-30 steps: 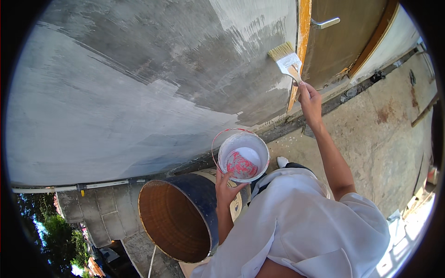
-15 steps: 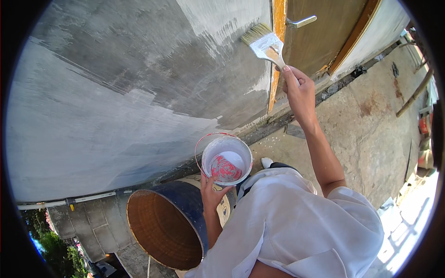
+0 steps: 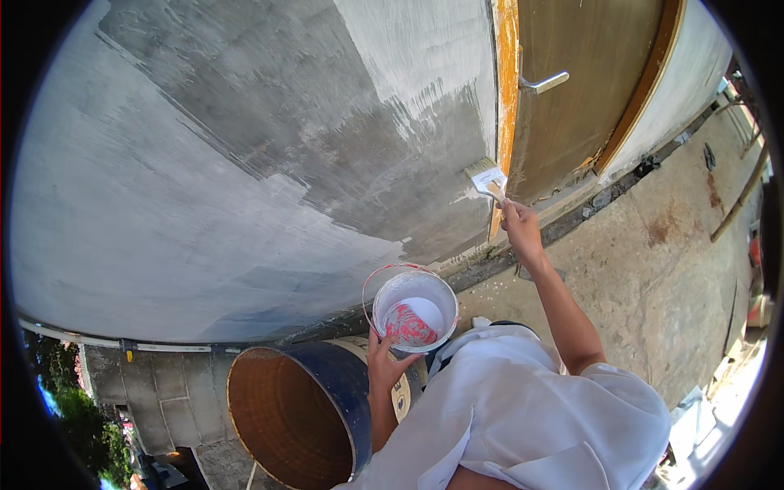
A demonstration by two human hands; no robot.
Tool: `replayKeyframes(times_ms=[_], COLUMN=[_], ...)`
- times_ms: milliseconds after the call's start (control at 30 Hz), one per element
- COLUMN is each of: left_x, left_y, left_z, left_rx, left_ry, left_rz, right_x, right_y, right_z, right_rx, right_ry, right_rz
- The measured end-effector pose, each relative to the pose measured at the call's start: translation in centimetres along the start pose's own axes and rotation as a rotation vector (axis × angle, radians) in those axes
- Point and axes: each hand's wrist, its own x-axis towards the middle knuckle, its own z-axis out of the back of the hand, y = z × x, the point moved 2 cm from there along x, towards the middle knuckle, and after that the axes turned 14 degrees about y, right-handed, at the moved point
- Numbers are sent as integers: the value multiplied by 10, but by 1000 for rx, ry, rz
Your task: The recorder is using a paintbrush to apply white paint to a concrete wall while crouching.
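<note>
My right hand (image 3: 523, 229) is closed round the handle of a wide flat paintbrush (image 3: 488, 177). Its pale bristles lie against the grey wall (image 3: 327, 155), low down and right beside the orange door frame (image 3: 507, 90). My left hand (image 3: 387, 365) holds a small paint bucket (image 3: 382, 296) by its near side, the fingers partly hidden beneath. White paint (image 3: 431, 312) covers part of the bucket's bottom, next to a red patch streaked with grey. The bucket's thin red handle (image 3: 367, 282) leans toward the wall. Whitish paint covers parts of the wall; a darker grey patch lies between them.
A large dark blue drum (image 3: 331, 367), rusty inside, stands at my left below the bucket. A brown door (image 3: 588, 90) with a metal lever handle (image 3: 545, 82) is on the right. Concrete floor (image 3: 629, 269) stretches to the right, with a wooden pole (image 3: 739, 196) at its far side.
My right hand has brought the brush down along the door frame, and its bristles now press on a lower part of the wall. The left hand keeps holding the bucket. The view has shifted slightly.
</note>
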Motion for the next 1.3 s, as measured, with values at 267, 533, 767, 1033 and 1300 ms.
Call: replayKeyframes(times_ms=[267,533,767,1033,1300], left_x=[-5,-13,-10,2,-9], left_y=[-3,-9,-1,-6,-9], left_z=[-5,-4,-7,-10,-10], left_rx=[32,28,11,33,31], left_ry=[-20,-71,-18,3,-26], left_rz=[-30,-6,-11,-85,-98], right_x=[-32,5,-13,-28,2], right_y=[147,71,22,161,86], right_z=[-16,-24,-11,-37,-32], right_rx=[95,75,64,32,61], right_ry=[26,60,2,7,15], right_rz=[423,283,12,501,413])
